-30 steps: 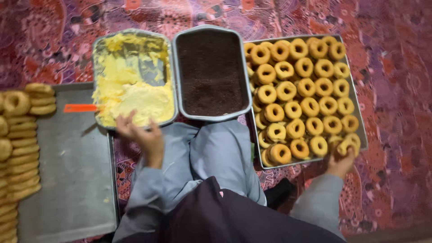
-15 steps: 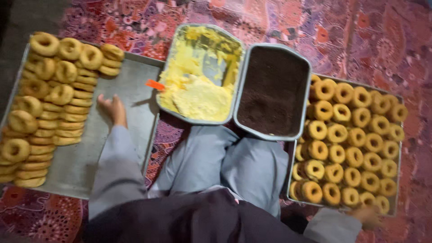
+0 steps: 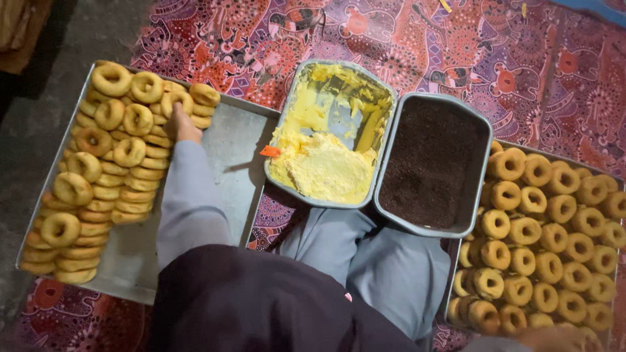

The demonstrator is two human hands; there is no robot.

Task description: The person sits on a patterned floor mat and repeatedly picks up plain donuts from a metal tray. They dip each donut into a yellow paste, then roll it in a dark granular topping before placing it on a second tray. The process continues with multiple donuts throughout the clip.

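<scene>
Head view shows our left hand reaching among the stacked doughnuts on the left tray; whether its fingers have closed on one we cannot tell. Our right hand sits at the frame's bottom edge beside the right tray's doughnuts, grip unclear. These rings look soft and light, best pinched gently at the rim. One tub holds yellow cream; the other tub holds dark crumbs.
</scene>
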